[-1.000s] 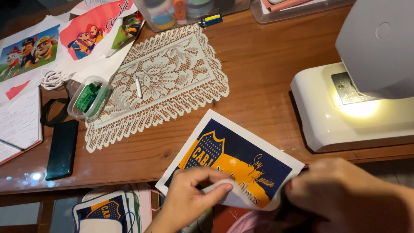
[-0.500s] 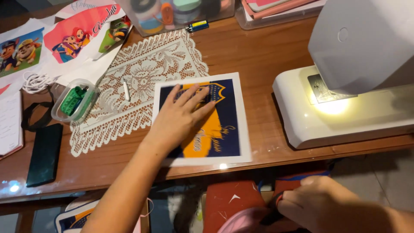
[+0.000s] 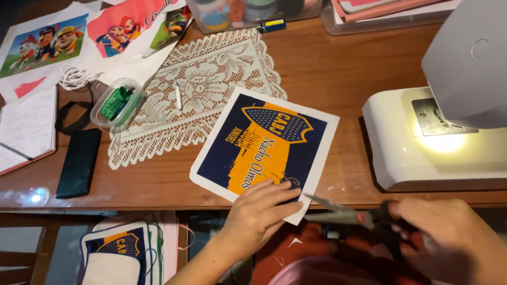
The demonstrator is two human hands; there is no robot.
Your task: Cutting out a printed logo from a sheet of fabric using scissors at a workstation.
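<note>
1 print point(image 3: 264, 142), blue and orange, white-bordered: lay on table point(image 3: 327, 58), overlapping lace mat point(image 3: 200, 89) at far corner, overhanging front edge at near corner. Left hand point(image 3: 261, 211): pressed flat and spread on near corner, gripping nothing. Right hand point(image 3: 443, 227): closed on handles of scissors point(image 3: 338, 215), blurred, tips just beside print's near right edge. Sewing machine point(image 3: 438, 153) lit at right; phone point(image 3: 79, 162) at left. Step judged: lining blades up at border. Cutting there judged to need sheet pinned flat, border fed between blades.
</note>
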